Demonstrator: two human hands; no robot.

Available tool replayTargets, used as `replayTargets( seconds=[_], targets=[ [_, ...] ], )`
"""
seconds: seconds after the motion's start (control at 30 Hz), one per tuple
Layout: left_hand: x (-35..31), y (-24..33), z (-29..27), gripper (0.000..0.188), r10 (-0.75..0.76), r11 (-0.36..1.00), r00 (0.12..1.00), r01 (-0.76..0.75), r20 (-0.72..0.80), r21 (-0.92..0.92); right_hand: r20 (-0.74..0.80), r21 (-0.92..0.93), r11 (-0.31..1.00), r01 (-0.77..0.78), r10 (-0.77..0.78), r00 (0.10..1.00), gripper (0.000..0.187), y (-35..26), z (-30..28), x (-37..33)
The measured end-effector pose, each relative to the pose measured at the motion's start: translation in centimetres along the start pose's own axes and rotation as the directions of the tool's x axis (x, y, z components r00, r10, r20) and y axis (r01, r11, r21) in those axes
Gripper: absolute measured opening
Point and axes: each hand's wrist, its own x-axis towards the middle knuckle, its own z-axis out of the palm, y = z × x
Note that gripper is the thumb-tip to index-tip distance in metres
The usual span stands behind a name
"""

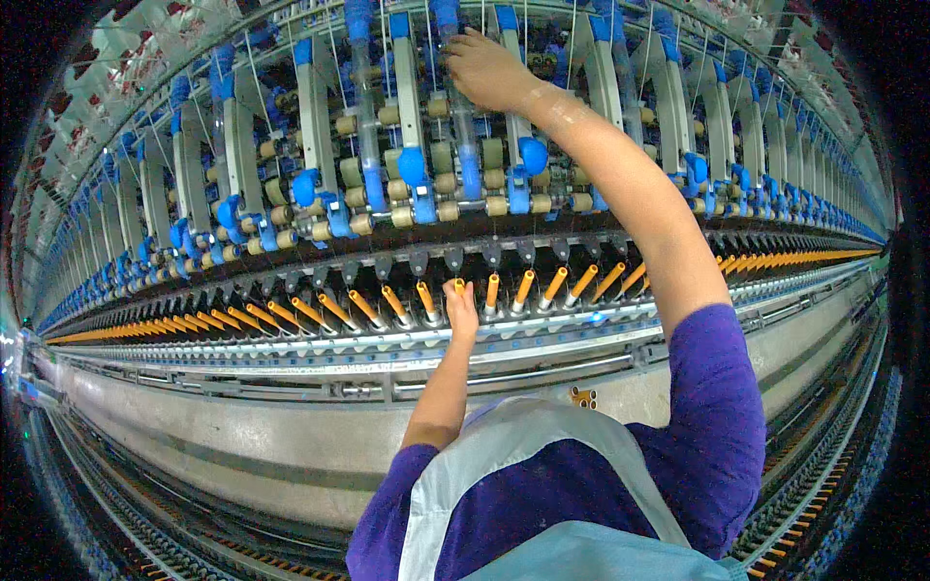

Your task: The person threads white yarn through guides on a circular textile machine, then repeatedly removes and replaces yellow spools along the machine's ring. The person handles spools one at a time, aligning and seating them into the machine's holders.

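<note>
Dozens of slim orange tubes (524, 287) stand in a row along the metal rail (542, 345), fanning outward toward its left and right ends. They look smooth and narrow, and the nearer ones rise from shiny metal bases.

Your left hand (461, 306) grasps one of them: the held tube (459, 285) is near the middle of the rail, back from its front edge, with its orange top showing between your thumb and fingers. Your right hand (484, 70) is raised high, fingers bent beside the blue upper end (445, 15) of a clear pipe (465, 114); you cannot tell from this view whether it grips anything.

Around that pipe you have long, flat grey arms (407, 92) with blue caps, rounded glossy blue knobs (412, 168) and rows of short, matte beige rollers (402, 216). Below the rail's front edge run a thin, bright metal rod (523, 372) and a broad, pale, scuffed panel (329, 426). You wear a purple top (719, 387) of soft cloth under a pale apron (542, 414) with wide straps. Any lettering on the machine parts is too small to read.
</note>
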Motion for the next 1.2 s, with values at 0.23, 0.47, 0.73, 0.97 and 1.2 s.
replayTargets(
  seconds=[0.23, 0.47, 0.73, 0.97, 1.2],
  targets=[
    [-7.2, 6.4, -4.8, 0.078, 0.179, 0.98, 0.956, -0.195, 0.233, 0.045, 0.209, -0.084, 0.989, -0.119, 0.134, 0.969, 0.026, 1.1, 7.3, 7.3],
    [-12.3, 5.7, -15.4, 0.045, 0.025, 0.998, 0.968, -0.04, 0.248, 0.056, 0.329, 0.169, 0.974, -0.15, 0.088, 0.94, 0.022, 1.6, 3.1, 4.6],
    [-15.1, 1.3, -22.3, 0.041, -0.198, 0.975, 0.937, 0.16, 0.286, 0.151, 0.148, 0.149, 0.822, 0.55, -0.569, 0.809, 0.025, -3.7, -0.6, -2.1],
    [-12.2, 0.8, -13.1, 0.042, -0.132, 0.984, 0.853, 0.175, 0.504, -0.039, 0.46, 0.04, 0.822, 0.568, -0.52, 0.72, 0.021, -5.1, 0.2, -0.5],
    [-14.8, 3.2, -5.2, 0.041, -0.111, 0.954, 0.435, 0.299, 0.894, -0.027, -0.198, 0.592, 0.787, 0.173, -0.065, 0.978, 0.022, -8.0, -8.4, -16.4]
  ],
)
